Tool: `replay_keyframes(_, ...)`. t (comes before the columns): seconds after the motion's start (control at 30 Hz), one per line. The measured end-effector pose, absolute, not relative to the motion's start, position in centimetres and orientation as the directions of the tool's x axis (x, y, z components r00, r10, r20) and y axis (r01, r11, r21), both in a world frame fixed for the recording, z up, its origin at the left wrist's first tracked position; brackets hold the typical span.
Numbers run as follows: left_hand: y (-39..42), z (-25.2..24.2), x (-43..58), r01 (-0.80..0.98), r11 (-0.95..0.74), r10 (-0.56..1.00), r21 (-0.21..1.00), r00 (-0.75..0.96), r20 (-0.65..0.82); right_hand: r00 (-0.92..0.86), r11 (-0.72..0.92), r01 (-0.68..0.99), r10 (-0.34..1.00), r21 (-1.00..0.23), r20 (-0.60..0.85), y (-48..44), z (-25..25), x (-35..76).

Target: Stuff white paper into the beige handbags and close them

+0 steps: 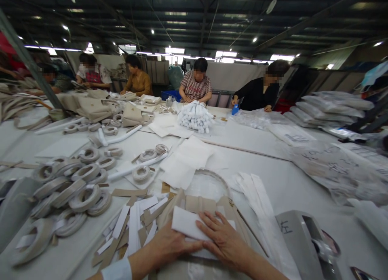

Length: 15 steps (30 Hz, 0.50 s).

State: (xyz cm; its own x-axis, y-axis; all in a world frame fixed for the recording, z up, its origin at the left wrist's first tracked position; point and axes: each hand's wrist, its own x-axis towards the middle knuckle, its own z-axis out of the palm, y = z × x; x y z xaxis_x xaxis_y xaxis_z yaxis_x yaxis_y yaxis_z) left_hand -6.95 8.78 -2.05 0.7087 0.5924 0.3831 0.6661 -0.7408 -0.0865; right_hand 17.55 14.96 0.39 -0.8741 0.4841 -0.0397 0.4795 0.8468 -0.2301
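Beige bag (198,203) lies near on the desk (257,160), folded white sheet (185,223) atop; right hand (222,237) has fingers spread flat, left hand's (169,242) grip unclear. Sheet seems placed; far-side strap (218,176) looks unwrapped.

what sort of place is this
Probably a bag-making workshop: beige bags and coiled strips cover part of a large worktable, with several people busy along its far side.

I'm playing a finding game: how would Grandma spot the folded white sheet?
On the big white table, find the beige bag at the near side. On it lies the folded white sheet: unlike the loose sheets beyond, it has the right hand spread on top.
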Motion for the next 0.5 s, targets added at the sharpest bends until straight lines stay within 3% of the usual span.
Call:
replay_keyframes(0.1,7.8,-2.5,-7.5,0.712,-0.692,0.595,-0.120,0.656,0.464,-0.875,0.856,0.473,0.483,-0.207,0.000,14.9,0.0,17.6)
replay_keyframes(0.27,6.2,-0.2,-6.5,0.711,-0.700,0.527,-0.068,0.578,0.623,-0.872,0.868,0.472,0.485,-0.154,0.060,15.0,-1.1,17.6)
replay_keyframes(0.37,7.1,3.0,-4.5,0.698,-0.710,0.545,-0.093,0.628,0.555,-0.881,0.887,0.457,0.461,-0.066,0.109,15.3,-2.1,17.5)
replay_keyframes(0.5,9.1,4.7,-3.4,0.674,-0.687,0.575,-0.272,0.733,0.363,-0.921,0.927,0.333,0.280,0.171,0.272,16.2,-4.6,17.9)
